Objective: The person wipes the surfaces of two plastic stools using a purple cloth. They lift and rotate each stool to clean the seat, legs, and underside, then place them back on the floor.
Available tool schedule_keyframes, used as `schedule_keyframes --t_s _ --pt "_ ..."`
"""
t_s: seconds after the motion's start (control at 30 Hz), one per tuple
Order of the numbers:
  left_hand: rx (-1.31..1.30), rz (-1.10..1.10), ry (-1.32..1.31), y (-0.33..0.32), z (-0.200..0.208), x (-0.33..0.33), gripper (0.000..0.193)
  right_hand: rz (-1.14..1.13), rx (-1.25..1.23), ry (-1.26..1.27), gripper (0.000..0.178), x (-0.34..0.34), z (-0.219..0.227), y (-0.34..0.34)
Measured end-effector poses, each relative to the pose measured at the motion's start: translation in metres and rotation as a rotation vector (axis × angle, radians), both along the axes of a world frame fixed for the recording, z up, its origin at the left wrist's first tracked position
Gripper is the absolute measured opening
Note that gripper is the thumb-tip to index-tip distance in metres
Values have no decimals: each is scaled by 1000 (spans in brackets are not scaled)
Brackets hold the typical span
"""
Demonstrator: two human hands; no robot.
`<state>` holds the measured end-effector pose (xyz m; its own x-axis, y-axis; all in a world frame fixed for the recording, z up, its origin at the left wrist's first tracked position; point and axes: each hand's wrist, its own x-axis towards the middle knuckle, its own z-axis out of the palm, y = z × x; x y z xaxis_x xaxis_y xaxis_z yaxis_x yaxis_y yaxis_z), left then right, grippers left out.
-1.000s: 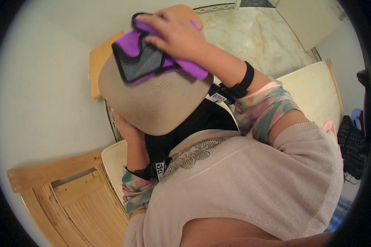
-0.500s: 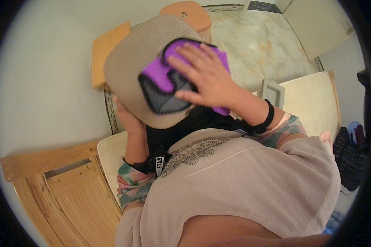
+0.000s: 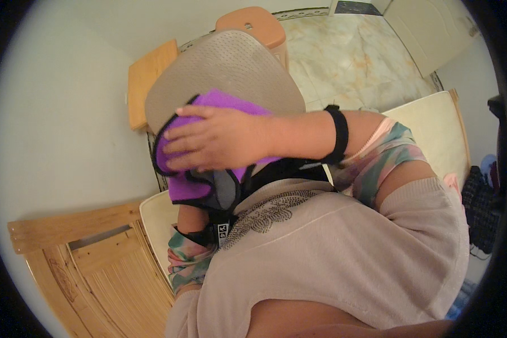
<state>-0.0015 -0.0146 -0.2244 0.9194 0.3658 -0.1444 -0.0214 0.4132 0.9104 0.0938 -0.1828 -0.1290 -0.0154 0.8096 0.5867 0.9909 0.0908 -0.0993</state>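
Note:
A large beige panel [image 3: 228, 65] with rounded corners and a dimpled surface stands in front of my chest. On its lower left part lies a purple cloth [image 3: 222, 100] with black edging and a grey section, its lower end hanging toward my lap. My right hand [image 3: 222, 138] rests flat on this cloth with the fingers stretched out and somewhat apart. Only the forearm [image 3: 192, 218] of my left arm shows; my left hand is hidden behind the cloth and the panel's lower left edge.
Behind the panel are an orange plastic stool [image 3: 253, 25] and a light wooden piece of furniture [image 3: 146, 84] against the wall. A wooden headboard [image 3: 112, 265] stands at left beside a cream mattress [image 3: 158, 217]. Dark clothing [image 3: 480, 211] hangs at right.
My right hand and the purple cloth have moved left and down across the panel. My left hand, seen earlier at the panel's lower left edge, is now covered.

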Motion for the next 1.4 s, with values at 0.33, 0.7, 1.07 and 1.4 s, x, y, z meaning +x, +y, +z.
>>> schedule_keyframes --t_s 0.33,0.7,1.07,1.4 --pt "372 164 -26 0 8 5 44 -620 -65 -16 46 96 56 -40" --pt "352 329 -56 -22 79 17 50 -511 386 933 44 100 51 -112" --pt "1028 396 -23 -3 83 -34 45 -570 473 1052 38 37 -41 -75" --pt "1282 55 55 -5 54 -56 40 -292 268 505 50 -29 -35 -57"
